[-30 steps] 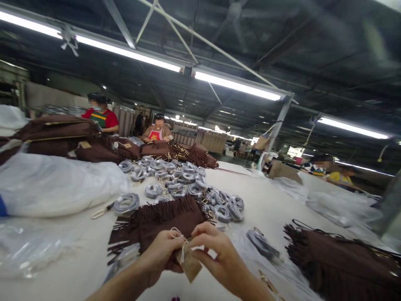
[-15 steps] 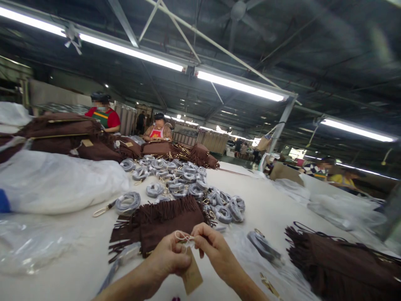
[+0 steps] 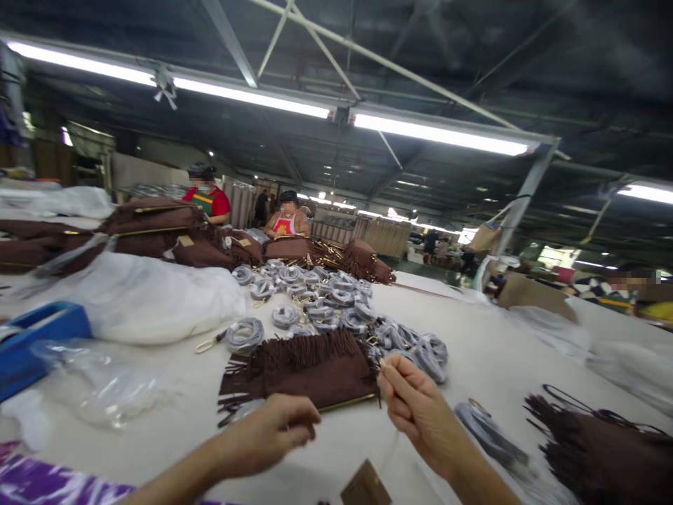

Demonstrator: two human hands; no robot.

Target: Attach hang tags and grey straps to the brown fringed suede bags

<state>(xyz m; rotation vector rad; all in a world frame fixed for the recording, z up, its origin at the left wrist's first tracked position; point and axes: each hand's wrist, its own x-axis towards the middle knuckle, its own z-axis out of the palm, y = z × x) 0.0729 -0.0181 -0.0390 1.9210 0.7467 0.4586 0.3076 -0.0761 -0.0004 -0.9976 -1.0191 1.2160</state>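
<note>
A brown fringed bag lies flat on the white table in front of me. My left hand hovers low over the table by the bag's near edge, its fingers curled loosely together with nothing visible in them. At the bag's right corner, my right hand pinches something small and thin by the gold hardware; I cannot make out what. A brown cardboard tag shows at the bottom edge between my hands.
Several coiled grey straps lie heaped behind the bag. White plastic bags and a blue bin are at left, stacked brown bags behind them. Another fringed bag lies at right. Two people work at the far end.
My hands have come apart from the tag and its string. The right hand moved up to the bag's right corner, and the tag dropped low. The view swung left.
</note>
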